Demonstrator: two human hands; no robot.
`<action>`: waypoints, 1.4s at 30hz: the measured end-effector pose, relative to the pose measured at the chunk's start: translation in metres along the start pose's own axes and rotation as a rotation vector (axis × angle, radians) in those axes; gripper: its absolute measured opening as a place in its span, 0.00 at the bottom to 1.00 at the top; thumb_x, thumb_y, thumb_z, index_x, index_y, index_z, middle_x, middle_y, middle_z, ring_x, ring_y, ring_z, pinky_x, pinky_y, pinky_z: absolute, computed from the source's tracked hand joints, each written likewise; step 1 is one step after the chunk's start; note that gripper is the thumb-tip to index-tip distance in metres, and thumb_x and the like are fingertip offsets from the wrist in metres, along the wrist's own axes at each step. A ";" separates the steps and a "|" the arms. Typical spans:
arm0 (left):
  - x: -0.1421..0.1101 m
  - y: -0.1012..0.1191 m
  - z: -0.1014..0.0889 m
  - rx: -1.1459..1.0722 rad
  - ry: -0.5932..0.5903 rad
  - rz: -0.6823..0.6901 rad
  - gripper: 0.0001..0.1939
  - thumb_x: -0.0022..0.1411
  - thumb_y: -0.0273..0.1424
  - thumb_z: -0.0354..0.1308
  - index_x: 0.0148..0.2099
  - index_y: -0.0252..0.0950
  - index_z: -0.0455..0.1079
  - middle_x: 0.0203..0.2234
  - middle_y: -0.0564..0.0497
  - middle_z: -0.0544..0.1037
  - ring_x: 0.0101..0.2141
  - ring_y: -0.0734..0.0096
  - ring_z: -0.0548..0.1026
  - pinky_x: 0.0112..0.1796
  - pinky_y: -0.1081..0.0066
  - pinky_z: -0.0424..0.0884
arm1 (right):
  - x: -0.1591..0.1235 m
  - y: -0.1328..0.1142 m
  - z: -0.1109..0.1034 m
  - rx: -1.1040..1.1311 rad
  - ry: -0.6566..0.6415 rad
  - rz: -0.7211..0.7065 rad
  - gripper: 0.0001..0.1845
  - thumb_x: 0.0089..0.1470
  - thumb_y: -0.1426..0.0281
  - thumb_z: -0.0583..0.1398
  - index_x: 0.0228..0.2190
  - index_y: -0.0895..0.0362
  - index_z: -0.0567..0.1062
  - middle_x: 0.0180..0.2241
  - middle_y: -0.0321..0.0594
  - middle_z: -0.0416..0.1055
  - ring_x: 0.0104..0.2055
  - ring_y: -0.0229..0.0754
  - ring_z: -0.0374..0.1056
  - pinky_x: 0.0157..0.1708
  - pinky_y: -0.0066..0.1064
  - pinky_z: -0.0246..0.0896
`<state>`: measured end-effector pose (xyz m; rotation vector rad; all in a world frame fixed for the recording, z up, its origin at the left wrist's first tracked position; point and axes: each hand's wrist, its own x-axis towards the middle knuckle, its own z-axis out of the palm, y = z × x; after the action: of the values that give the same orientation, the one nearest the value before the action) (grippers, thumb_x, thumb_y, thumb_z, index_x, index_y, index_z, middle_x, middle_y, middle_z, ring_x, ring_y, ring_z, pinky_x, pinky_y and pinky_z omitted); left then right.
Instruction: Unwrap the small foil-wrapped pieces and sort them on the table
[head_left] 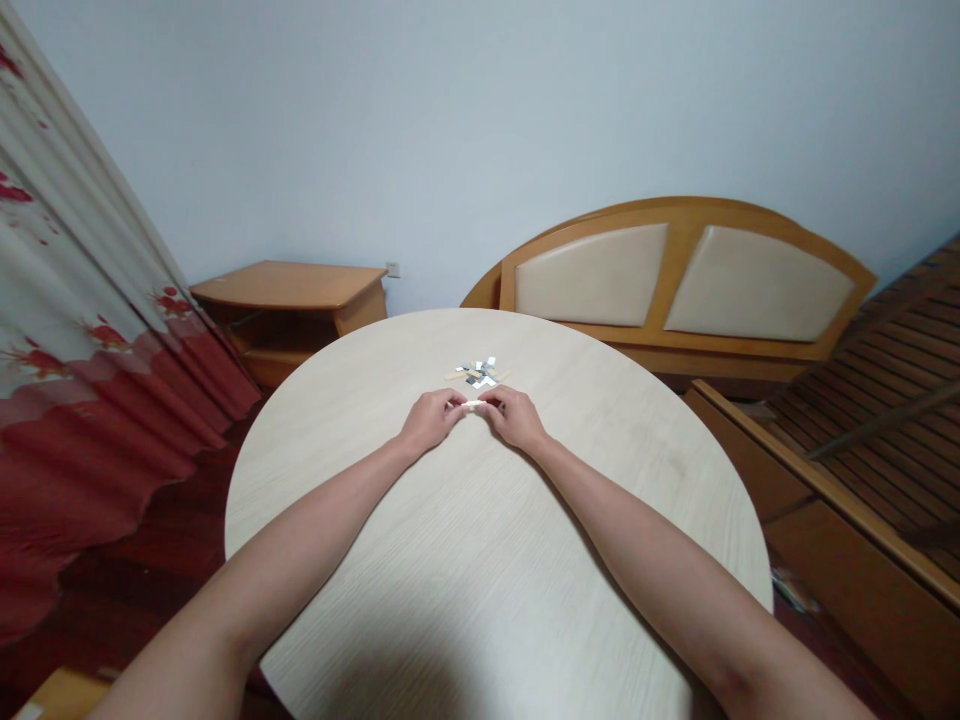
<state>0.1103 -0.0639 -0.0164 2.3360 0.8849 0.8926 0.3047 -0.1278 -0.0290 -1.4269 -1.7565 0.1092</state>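
Observation:
Between my two hands is a small whitish strip [474, 404], pinched at both ends just above the table. My left hand [435, 417] has its thumb and fingers closed on the strip's left end. On the opposite end, my right hand [514, 415] grips it the same way. What the strip is exactly is too small to tell. Right behind my hands lies a loose pile of small flat pieces [481, 373], some white, some dark grey and some tan, overlapping one another.
The round pale wood-grain table [465, 560] spans the middle. A low wooden cabinet [300, 285] stands at the back left, near a white and red curtain [97, 330]. Behind the table leans a padded headboard [675, 275]. Wooden slats and a bed frame [840, 510] are on the right.

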 end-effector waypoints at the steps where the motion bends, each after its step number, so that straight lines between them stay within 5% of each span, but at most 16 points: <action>1: 0.000 0.001 -0.001 0.025 0.003 -0.010 0.08 0.65 0.34 0.63 0.41 0.36 0.79 0.34 0.49 0.83 0.32 0.69 0.77 0.34 0.72 0.68 | 0.000 0.000 0.000 0.000 0.007 0.004 0.05 0.58 0.73 0.62 0.35 0.55 0.80 0.36 0.41 0.79 0.37 0.43 0.72 0.38 0.32 0.64; 22: -0.001 0.006 -0.007 0.166 0.022 -0.065 0.10 0.67 0.37 0.61 0.46 0.42 0.80 0.41 0.51 0.84 0.37 0.65 0.79 0.40 0.69 0.70 | -0.002 -0.001 -0.001 -0.017 0.028 0.004 0.07 0.58 0.74 0.62 0.34 0.55 0.81 0.34 0.40 0.80 0.36 0.43 0.73 0.37 0.32 0.64; 42: -0.002 0.002 -0.005 0.155 0.031 -0.029 0.08 0.65 0.37 0.64 0.41 0.42 0.83 0.36 0.50 0.85 0.33 0.66 0.79 0.37 0.69 0.69 | -0.003 0.000 0.000 -0.006 0.009 0.035 0.07 0.58 0.72 0.62 0.36 0.55 0.82 0.36 0.42 0.81 0.37 0.44 0.74 0.39 0.34 0.66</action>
<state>0.1067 -0.0654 -0.0123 2.4391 1.0316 0.8788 0.3042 -0.1304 -0.0305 -1.4606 -1.7263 0.1161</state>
